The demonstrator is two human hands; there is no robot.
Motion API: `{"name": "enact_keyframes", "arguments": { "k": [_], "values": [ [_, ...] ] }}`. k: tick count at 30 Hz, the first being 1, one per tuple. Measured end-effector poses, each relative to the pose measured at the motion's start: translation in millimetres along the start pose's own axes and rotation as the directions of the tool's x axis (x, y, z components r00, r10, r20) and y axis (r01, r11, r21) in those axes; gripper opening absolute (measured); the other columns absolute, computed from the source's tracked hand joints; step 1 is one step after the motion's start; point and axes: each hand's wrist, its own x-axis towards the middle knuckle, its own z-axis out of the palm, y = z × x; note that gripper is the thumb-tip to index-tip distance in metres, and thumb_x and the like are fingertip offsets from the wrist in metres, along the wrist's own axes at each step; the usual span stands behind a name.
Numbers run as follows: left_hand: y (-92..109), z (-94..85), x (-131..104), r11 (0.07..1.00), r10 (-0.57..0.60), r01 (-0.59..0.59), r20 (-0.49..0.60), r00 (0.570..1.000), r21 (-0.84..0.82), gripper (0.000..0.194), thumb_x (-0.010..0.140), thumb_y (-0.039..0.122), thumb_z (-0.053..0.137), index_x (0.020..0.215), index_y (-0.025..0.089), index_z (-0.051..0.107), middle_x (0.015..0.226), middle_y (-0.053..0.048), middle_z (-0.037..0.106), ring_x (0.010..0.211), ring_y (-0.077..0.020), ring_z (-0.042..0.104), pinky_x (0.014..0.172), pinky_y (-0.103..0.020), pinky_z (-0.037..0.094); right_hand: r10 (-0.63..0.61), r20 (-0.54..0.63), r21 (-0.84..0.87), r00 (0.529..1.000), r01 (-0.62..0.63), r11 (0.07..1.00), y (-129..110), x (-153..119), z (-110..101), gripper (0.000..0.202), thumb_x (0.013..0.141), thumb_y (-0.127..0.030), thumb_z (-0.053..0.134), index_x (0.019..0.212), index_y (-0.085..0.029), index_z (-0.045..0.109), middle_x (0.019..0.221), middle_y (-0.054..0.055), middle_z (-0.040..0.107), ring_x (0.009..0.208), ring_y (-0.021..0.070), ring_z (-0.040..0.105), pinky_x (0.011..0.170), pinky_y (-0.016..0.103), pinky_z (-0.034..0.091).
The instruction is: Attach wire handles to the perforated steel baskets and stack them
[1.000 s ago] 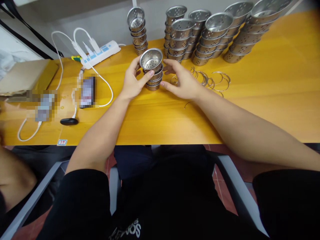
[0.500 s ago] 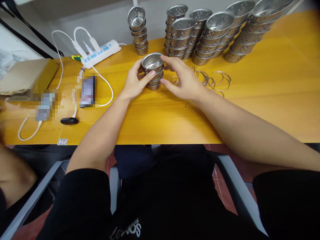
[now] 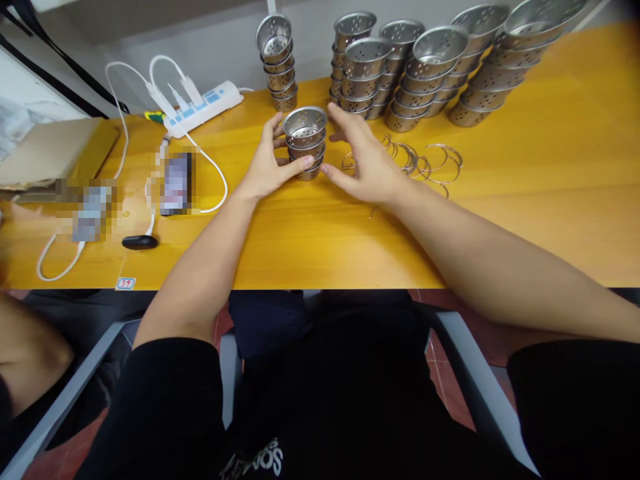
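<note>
A short stack of perforated metal cups [image 3: 305, 133] stands upright on the yellow table between my hands. My left hand [image 3: 270, 160] is around its left side, with the thumb across the lower cups and the fingers partly hidden behind. Just right of the stack, my right hand [image 3: 367, 157] is spread with thumb and fingers apart, holding nothing. Several thin metal rings [image 3: 425, 160] lie on the table beyond my right hand.
Behind stand a narrow cup stack [image 3: 277, 63] and several wider stacks [image 3: 430, 73]. On the left are a white power strip [image 3: 205, 107] with cables, a phone [image 3: 177, 183], a black oval object [image 3: 140, 242] and a cardboard item [image 3: 50, 153]. A person's arm [image 3: 30, 333] shows at far left.
My left thumb has slid lower on the stack. The fingers of my right hand have moved slightly away from the top cup's rim.
</note>
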Motion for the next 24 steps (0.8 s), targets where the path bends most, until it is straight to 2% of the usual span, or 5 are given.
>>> {"name": "enact_keyframes", "arguments": {
  "k": [3, 7, 10, 16, 24],
  "values": [
    [-7.8, -3.8, -3.7, 0.995, -0.07, 0.07, -0.009, 0.998, 0.064, 0.142, 0.075, 0.082, 0.128, 0.184, 0.035, 0.05, 0.17, -0.022, 0.075, 0.153, -0.0495, 0.081, 0.129, -0.069, 0.073, 0.035, -0.043, -0.012, 0.998, -0.036, 0.999, -0.9, -2.3, -1.5, 0.09, 0.118, -0.088, 0.079, 0.194, -0.043, 0.063, 0.183, 0.017, 0.071, 0.168, 0.0601, 0.069, 0.149, 0.086, 0.055],
    [-5.2, -3.3, -6.4, 0.991, -0.114, 0.113, 0.016, 0.993, 0.078, 0.111, 0.087, 0.068, 0.125, 0.17, 0.033, 0.06, 0.116, -0.008, 0.082, 0.121, -0.043, 0.089, 0.128, -0.072, 0.071, 0.005, 0.097, 0.005, 0.995, -0.006, 1.0, -4.5, -5.9, 6.7, 0.066, 0.123, -0.088, 0.071, 0.161, -0.036, 0.087, 0.156, 0.017, 0.087, 0.148, 0.055, 0.083, 0.139, 0.081, 0.065],
    [3.1, 1.3, -6.9, 0.989, -0.13, 0.132, -0.028, 0.991, 0.067, 0.079, 0.099, 0.057, 0.114, 0.157, 0.035, 0.064, 0.104, -0.003, 0.079, 0.111, -0.0375, 0.088, 0.127, -0.07, 0.071, -0.081, 0.188, 0.066, 0.979, 0.07, 0.995, -3.1, -5.9, 18.5, 0.073, 0.122, -0.087, 0.073, 0.165, -0.03, 0.086, 0.163, 0.018, 0.088, 0.151, 0.0534, 0.083, 0.14, 0.078, 0.064],
    [23.0, 8.3, -9.8, 0.994, -0.083, 0.085, -0.028, 0.996, 0.064, 0.031, 0.098, 0.028, 0.097, 0.111, 0.031, 0.069, 0.122, -0.008, 0.089, 0.12, -0.0311, 0.087, 0.129, -0.058, 0.073, -0.013, 0.153, 0.067, 0.988, 0.003, 0.998, 17.7, -2.0, 28.1, 0.098, 0.115, -0.092, 0.083, 0.189, -0.027, 0.073, 0.194, 0.018, 0.069, 0.18, 0.0538, 0.064, 0.156, 0.078, 0.048],
    [28.1, 12.2, -11.7, 0.99, -0.094, 0.093, 0.004, 0.996, 0.103, 0.035, 0.096, 0.015, 0.092, 0.126, 0.026, 0.077, 0.153, -0.015, 0.087, 0.148, -0.0329, 0.085, 0.143, -0.055, 0.065, 0.003, 0.146, 0.01, 0.989, -0.004, 1.0, 39.1, -4.7, 32.5, 0.084, 0.116, -0.092, 0.078, 0.171, -0.029, 0.084, 0.169, 0.02, 0.086, 0.157, 0.0556, 0.08, 0.142, 0.085, 0.061]
  ]
}}
